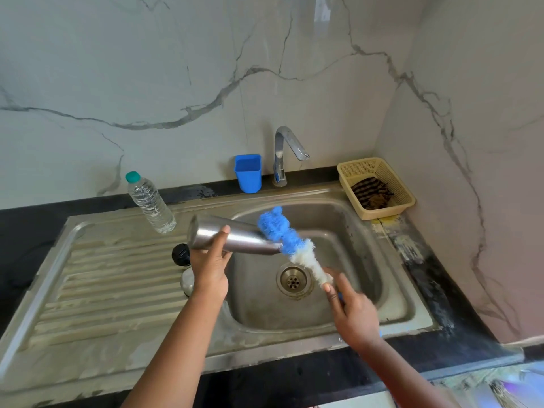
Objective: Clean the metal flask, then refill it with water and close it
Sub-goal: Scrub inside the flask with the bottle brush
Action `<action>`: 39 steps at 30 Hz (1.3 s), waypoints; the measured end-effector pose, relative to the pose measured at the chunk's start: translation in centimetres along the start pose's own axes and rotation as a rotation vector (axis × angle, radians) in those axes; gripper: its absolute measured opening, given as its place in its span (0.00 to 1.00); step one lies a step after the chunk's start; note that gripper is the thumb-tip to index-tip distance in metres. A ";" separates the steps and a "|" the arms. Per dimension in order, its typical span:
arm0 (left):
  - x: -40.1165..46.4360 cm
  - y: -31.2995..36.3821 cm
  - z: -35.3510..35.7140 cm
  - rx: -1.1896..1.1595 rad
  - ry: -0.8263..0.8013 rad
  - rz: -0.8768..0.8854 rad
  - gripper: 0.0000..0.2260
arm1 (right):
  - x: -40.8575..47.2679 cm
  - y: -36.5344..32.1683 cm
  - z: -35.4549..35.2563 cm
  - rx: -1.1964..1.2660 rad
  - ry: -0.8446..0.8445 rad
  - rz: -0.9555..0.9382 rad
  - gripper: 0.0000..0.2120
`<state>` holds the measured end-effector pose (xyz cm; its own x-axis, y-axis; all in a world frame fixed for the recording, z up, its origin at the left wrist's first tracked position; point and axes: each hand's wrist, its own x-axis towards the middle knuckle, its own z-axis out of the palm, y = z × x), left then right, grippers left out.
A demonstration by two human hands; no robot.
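We stand at a steel sink unit set into a black counter in a corner of white, grey-veined marble walls. Our left hand grips the metal flask, fingers and thumb curled round its body, holding it on its side over the left rim of the basin, mouth pointing toward three o'clock. Our right hand grips the handle of a bottle brush, whose blue-and-white bristles lie across the flask's mouth. At twelve o'clock stand a chrome tap and a blue cup; at two o'clock a beige basket holds a striped cloth. At ten o'clock a water bottle stands on the ribbed drainboard. A black cap and a round metal lid lie beside our left wrist.
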<state>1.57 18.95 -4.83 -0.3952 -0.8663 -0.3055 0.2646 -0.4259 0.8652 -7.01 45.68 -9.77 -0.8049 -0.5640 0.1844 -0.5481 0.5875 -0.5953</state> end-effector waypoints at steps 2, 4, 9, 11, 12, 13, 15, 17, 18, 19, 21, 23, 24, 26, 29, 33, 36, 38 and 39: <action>0.0 0.1 -0.1 -0.076 0.058 -0.050 0.12 | -0.2 -1.0 0.8 -0.027 -0.045 -0.092 0.21; -0.4 0.2 0.0 -0.125 0.095 -0.092 0.10 | 0.2 -1.3 0.9 -0.017 -0.058 -0.084 0.20; -1.0 0.6 0.0 -0.256 0.150 -0.133 0.13 | 0.9 -1.3 0.1 -0.015 0.070 -0.039 0.19; -1.3 0.8 0.1 -0.282 0.155 -0.161 0.13 | 0.9 -1.7 -0.3 -0.077 0.041 -0.210 0.18; -1.4 0.8 0.1 -0.292 0.155 -0.178 0.11 | 1.0 -1.5 -0.4 -0.108 0.030 -0.276 0.18; -1.6 1.0 0.2 -0.307 0.148 -0.190 0.10 | 0.9 -1.4 -0.4 -0.127 0.026 -0.295 0.19; -1.6 1.3 0.1 -0.354 0.134 -0.194 0.13 | 0.9 -1.3 -0.7 -0.094 0.037 -0.199 0.18; -1.4 1.8 -0.2 -0.390 0.139 -0.185 0.19 | 0.9 -1.0 -0.8 -0.041 0.066 -0.076 0.17; -1.3 1.9 -0.4 -0.394 0.145 -0.179 0.21 | 0.8 -0.9 -0.9 -0.030 0.076 -0.061 0.17; -1.3 2.0 -0.6 -0.392 0.144 -0.177 0.22 | 0.6 -1.1 -1.0 -0.033 0.081 -0.086 0.18; -1.4 1.7 -0.8 -0.378 0.130 -0.186 0.22 | 0.5 -1.3 -1.0 -0.050 0.073 -0.153 0.20; -1.5 1.4 -1.0 -0.347 0.106 -0.195 0.19 | 0.7 -1.5 -1.0 -0.052 0.066 -0.148 0.19; -1.5 1.2 -1.2 -0.322 0.098 -0.191 0.17 | 0.9 -1.8 -1.2 -0.044 0.072 -0.126 0.18; -1.4 1.0 -1.5 -0.297 0.097 -0.171 0.14 | 1.2 -2.2 -1.6 -0.039 0.079 -0.096 0.18; -1.4 1.1 -1.8 -0.328 0.112 -0.141 0.11 | 0.7 -1.4 -1.9 -0.051 0.075 -0.093 0.18; -1.5 1.3 -1.9 -0.309 0.096 -0.141 0.10 | 0.0 -0.5 -1.8 -0.073 0.043 -0.066 0.16; -1.8 0.9 -1.9 -0.257 0.075 -0.127 0.07 | 1.4 -1.7 -1.8 -0.082 0.065 -0.057 0.16; -1.8 0.8 -1.9 -0.268 0.078 -0.109 0.06 | 2.3 -2.2 -1.9 -0.042 0.058 -0.029 0.16; -1.7 1.0 -1.9 -0.277 0.081 -0.101 0.06 | 2.5 -2.2 -2.0 -0.010 0.047 -0.015 0.16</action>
<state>4.16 19.53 -4.21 -0.3635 -0.8293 -0.4244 0.4616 -0.5561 0.6912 -8.28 44.16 -6.41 -0.8064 -0.5448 0.2301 -0.5622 0.5854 -0.5842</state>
